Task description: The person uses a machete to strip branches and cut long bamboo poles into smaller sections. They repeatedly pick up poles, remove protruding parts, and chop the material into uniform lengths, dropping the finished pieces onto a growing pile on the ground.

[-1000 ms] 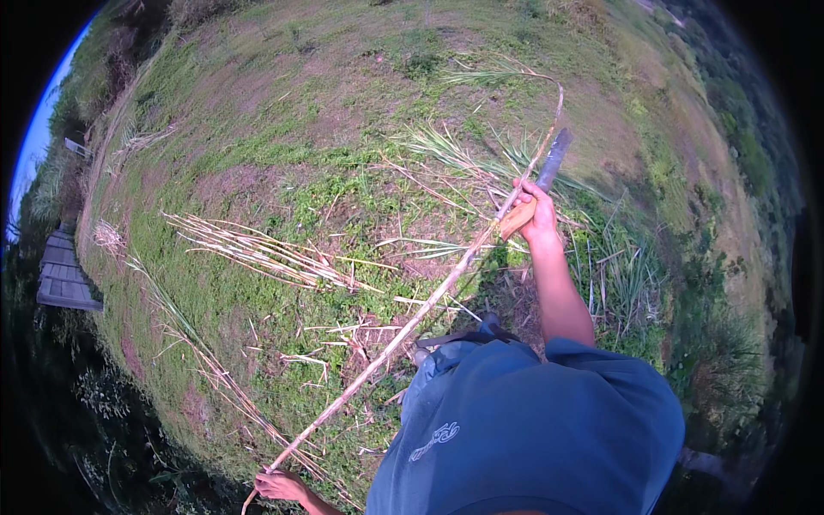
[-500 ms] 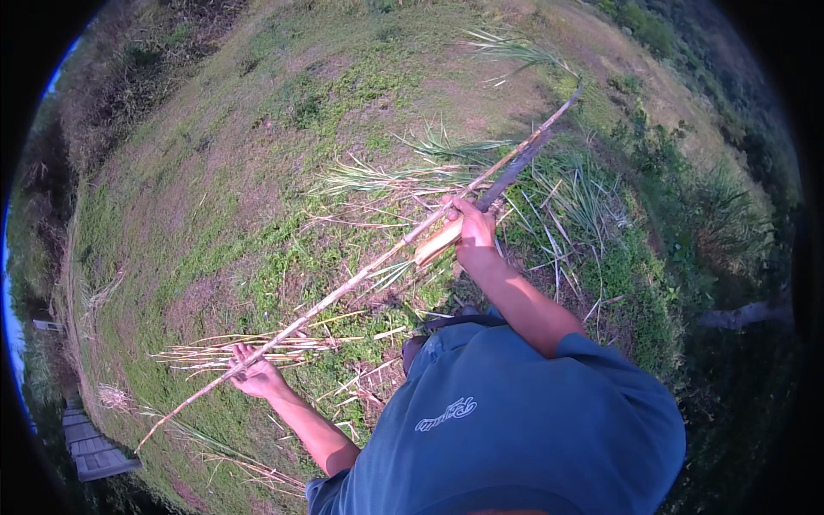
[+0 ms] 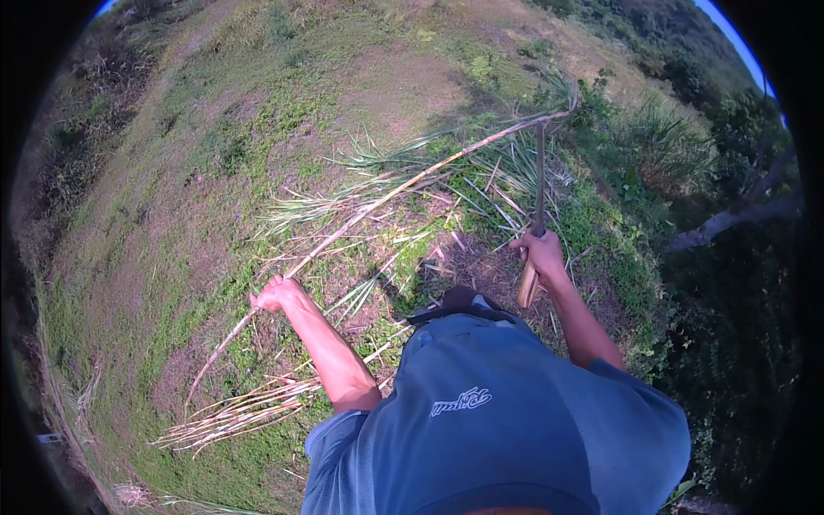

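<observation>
Long stalk: slants from eight o'clock up to between one and two, held off the ground; its thin lower end curves down toward eight and a leafy tuft hangs at its far end.
Left hand: between eight and nine o'clock, fingers curled closed around the stalk. This grip, well down from the leafy tip, probably steadies the long piece while leaving the far part free.
Right hand: at three o'clock, fingers wrapped around the machete's handle, apart from the stalk.
Machete: blade points toward one o'clock, seen nearly edge-on, the wooden butt below the fist. Its tip sits by the stalk's far end; whether they touch, I cannot tell. Holding it upright likely keeps the blade away from the body.
Stalk pile: between seven and eight, bare pieces lying roughly side by side, perhaps to keep them together.
Leaf litter: long green blades spread from ten round to two.
Ground: short patchy grass and brown soil, strewn with scraps near the feet.
Surroundings: outdoors in sunlight; dark trees from two to four, brush at ten.
</observation>
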Demonstrator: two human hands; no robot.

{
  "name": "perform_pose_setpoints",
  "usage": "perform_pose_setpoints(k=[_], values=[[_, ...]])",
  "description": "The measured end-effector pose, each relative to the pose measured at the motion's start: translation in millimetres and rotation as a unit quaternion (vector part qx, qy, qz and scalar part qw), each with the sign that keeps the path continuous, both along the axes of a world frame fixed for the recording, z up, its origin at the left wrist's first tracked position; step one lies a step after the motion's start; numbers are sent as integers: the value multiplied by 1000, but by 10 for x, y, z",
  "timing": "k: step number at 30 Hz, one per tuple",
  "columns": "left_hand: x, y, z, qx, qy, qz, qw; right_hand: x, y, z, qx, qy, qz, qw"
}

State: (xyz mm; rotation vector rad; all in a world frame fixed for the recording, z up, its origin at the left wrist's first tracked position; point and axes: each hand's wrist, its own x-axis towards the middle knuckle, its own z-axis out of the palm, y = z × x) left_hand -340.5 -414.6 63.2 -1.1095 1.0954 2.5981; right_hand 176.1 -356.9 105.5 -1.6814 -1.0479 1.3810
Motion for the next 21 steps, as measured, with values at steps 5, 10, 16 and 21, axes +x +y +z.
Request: perform_pose_setpoints(k=[5,10,16,21], values=[[-228,392,-129,16,-33,36,999,1155,-352,-406,93,-380,-41,919],[-354,637,83,7,-49,64,997,992,-61,-13,-62,-472,-45,878],[-723,615,-40,33,-50,146,988,453,569,-224,-66,-276,-45,958],[-658,686,-4,3,4,157,988,289,1377,-473,-84,-232,62,967]])
